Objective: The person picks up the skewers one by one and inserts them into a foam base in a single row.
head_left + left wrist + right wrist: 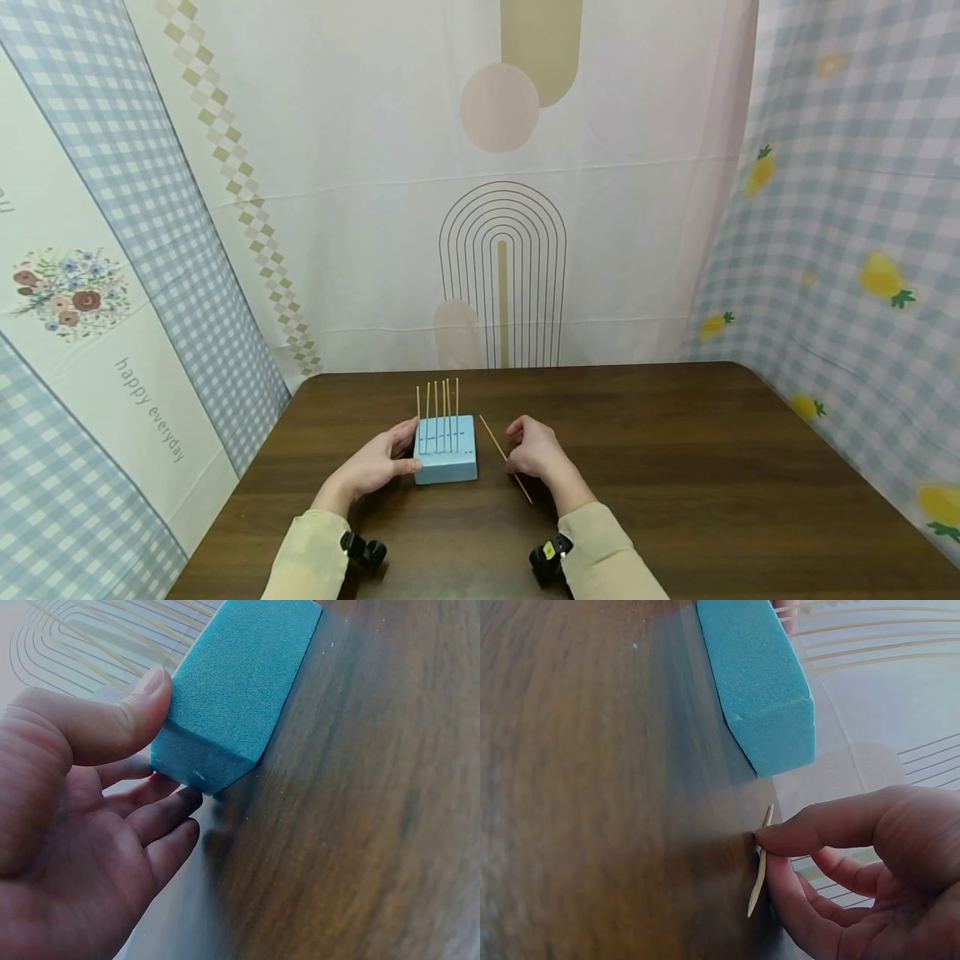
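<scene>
A blue foam block [446, 454] sits on the dark wooden table [675, 467], with several thin wooden sticks [438, 404] standing upright in its top. My left hand [375, 467] holds the block's left end. In the left wrist view, the thumb [120, 720] presses one face of the block [240, 682] and the fingers lie along the other side. Just right of the block, my right hand [536, 454] pinches a loose wooden skewer [491, 433] that slants up and away toward the block. In the right wrist view, the skewer [760, 874] is held between thumb and fingers [810, 832], a short way from the block [761, 682].
Patterned cloth walls close in the table at the back [502, 250], left [112, 333] and right [847, 275]. Bare tabletop stretches to the right of my hands. A small black camera is strapped to each wrist [363, 550] [550, 557].
</scene>
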Available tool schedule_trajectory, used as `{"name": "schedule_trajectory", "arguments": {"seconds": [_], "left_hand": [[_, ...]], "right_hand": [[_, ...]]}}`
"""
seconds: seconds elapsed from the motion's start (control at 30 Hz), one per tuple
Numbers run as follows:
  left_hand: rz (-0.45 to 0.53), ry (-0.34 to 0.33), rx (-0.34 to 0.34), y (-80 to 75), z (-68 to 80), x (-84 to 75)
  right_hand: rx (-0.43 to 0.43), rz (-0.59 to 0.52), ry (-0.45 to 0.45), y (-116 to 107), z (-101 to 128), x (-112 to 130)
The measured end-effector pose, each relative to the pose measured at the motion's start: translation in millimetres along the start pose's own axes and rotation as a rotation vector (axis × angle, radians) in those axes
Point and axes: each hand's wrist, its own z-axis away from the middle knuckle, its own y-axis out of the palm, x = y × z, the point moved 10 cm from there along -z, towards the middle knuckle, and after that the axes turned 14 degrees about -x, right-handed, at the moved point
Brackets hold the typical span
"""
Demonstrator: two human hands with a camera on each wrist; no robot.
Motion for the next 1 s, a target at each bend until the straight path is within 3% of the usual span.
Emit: {"name": "schedule_trajectory", "arguments": {"seconds": [0.47, 0.7, 1.0], "left_hand": [[0.014, -0.008, -0.004, -1.0, 0.9, 0.0], [0.023, -0.006, -0.004, -0.6, 1.2, -0.4], [0.026, -0.007, -0.005, -0.5, 1.1, -0.3]], "right_hand": [[0.025, -0.076, 0.023, 0.9, -3.2, -1.1], [0.052, -0.169, 0.065, 3.8, -3.6, -3.5], [0.027, -0.212, 0.05, 3.1, -6.7, -1.5]]}}
